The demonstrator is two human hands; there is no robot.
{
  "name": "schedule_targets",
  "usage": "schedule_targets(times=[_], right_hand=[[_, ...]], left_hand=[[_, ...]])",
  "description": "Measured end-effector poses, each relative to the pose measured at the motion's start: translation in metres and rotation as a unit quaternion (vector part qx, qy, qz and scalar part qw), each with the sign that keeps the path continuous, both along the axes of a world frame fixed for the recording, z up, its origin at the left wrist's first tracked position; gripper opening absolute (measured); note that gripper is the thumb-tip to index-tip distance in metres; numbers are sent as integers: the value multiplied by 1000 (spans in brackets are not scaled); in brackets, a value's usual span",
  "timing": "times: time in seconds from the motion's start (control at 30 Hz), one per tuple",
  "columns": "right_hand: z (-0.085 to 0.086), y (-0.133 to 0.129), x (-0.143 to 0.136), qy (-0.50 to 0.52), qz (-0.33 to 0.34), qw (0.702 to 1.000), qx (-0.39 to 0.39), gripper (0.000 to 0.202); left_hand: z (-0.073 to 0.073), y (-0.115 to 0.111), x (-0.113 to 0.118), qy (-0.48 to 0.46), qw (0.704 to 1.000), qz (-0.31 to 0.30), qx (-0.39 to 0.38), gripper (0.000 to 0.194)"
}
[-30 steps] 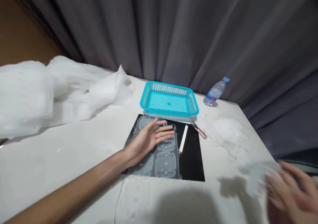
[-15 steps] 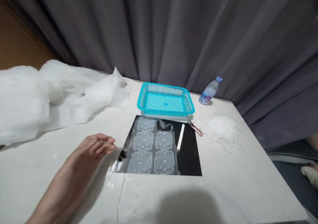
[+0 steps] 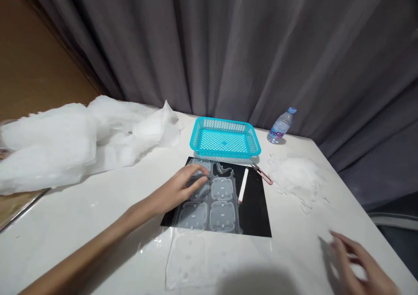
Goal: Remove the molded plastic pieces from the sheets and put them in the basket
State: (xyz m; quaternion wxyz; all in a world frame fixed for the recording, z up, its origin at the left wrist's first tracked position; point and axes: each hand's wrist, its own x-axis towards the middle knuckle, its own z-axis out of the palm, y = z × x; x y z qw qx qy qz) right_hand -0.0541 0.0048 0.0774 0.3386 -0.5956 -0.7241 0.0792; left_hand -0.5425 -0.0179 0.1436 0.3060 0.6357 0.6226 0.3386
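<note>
Plastic sheet (image 3: 222, 216) lies on the black mat (image 3: 256, 208) under my open left hand (image 3: 178, 188). The blue basket (image 3: 225, 154) is at twelve o'clock. My right hand (image 3: 364, 269), at four o'clock, curls; I can't tell if it's empty.

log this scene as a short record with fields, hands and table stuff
left_hand: hand over clear moulded sheet
right_hand: hand at lower right, grip unclear
mat: black, partly under sheet
on_mat: white stick
behind_mat: turquoise basket
right_of_basket: bottle, blue cap
far_left: white bundle
right_of_mat: white pile
</note>
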Motion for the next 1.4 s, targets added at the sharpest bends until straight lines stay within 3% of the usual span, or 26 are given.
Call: schedule_targets(times=[0.07,0.2,0.27,0.37,0.47,0.6,0.87,1.07,1.17,1.3,1.4], right_hand=[[8,22,-53,-13,113,993,-9,31],[23,62,-164,-29,226,973,-33,29],[25,79,-204,-71,230,970,-26,30],[19,103,-232,-144,173,974,-33,38],[9,119,-231,-159,178,968,-82,50],[-2,129,-214,-110,248,957,-103,44],[-5,129,-209,-75,290,951,-72,44],[-4,130,-208,-50,291,954,-58,33],[-1,129,-208,-35,289,955,-56,32],[3,124,-210,-6,297,953,-51,34],[5,121,-211,31,348,935,-52,37]], left_hand=[[-11,16,-1,58,995,-79,30,31],[-25,36,-2,95,980,-157,81,28],[-27,37,0,90,976,-170,98,25],[-27,33,2,103,974,-165,120,21],[-30,39,-4,139,971,-119,155,19],[-37,65,-22,214,959,-48,182,22],[-49,94,-39,254,949,-28,186,36],[-42,113,-39,260,946,-23,192,37],[-39,96,-29,254,950,-22,181,33],[-43,48,-8,258,956,-6,140,34],[-49,23,3,256,962,5,93,44]])
